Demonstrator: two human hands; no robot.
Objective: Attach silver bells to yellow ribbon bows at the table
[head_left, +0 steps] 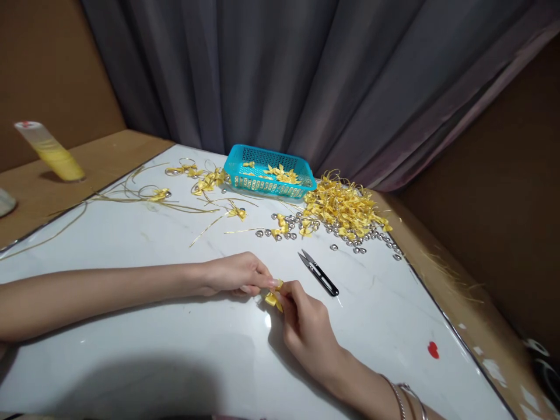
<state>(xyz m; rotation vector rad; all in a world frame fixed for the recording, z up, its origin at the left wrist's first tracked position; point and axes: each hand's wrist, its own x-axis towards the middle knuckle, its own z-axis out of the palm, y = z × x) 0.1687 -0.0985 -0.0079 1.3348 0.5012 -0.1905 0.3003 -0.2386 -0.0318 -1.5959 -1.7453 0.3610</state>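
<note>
Between my two hands, just above the white tabletop (175,356), is a small yellow ribbon bow (272,300). My left hand (238,275) comes in from the left and pinches the bow's upper part between thumb and forefinger. From the right, my right hand (308,321) grips its side with fingers curled. The fingertips nearly meet and hide part of the bow. Beyond my right hand lie black thread snips (321,274), blades pointing away and to the left.
A turquoise basket (271,189) with yellow bows stands at the back. Right of it are a heap of yellow bows (345,204) and scattered silver rings (334,247). Gold cords (175,205) trail left. A clear cylinder (56,154) with yellow contents and a red heart (433,350) are also there.
</note>
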